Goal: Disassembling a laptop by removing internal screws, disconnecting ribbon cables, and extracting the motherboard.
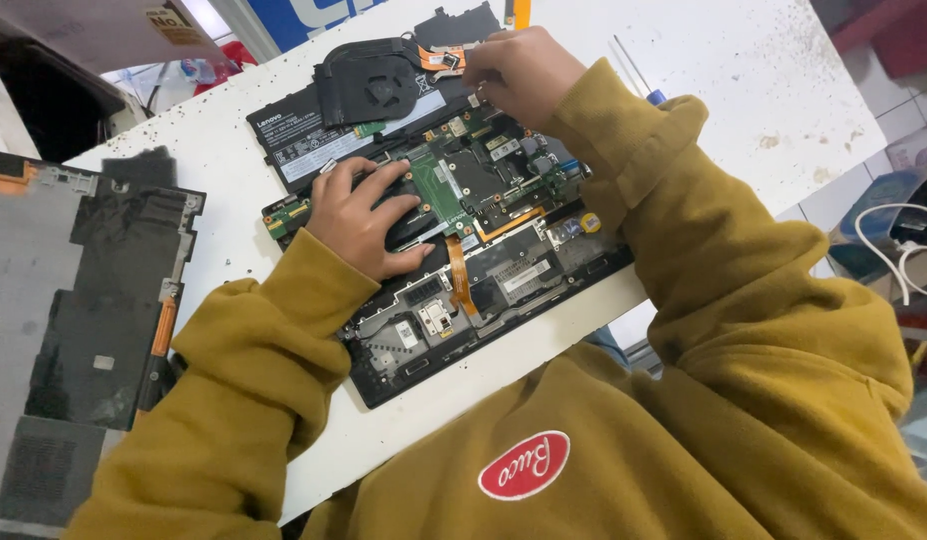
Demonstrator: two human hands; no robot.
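Note:
An opened black laptop (pixel 544 275) lies on a white table (pixel 724 90), its green circuit board (pixel 474 165) bare. My left hand (pixel 364 215) rests flat on the board's left part, fingers spread over a dark component. My right hand (pixel 519 70) is at the laptop's far edge, fingers closed around the copper end of the black cooling fan unit (pixel 379 80). A long black battery (pixel 324 140) sits along the far left side. An orange ribbon cable (pixel 459 280) runs down the middle. Both arms wear mustard-yellow sleeves.
The laptop's removed bottom cover (pixel 74 300) lies inside-up at the left. A screwdriver with a blue handle (pixel 639 80) lies on the table beyond my right arm. White cables (pixel 899 250) hang off the right of the table, over a tiled floor.

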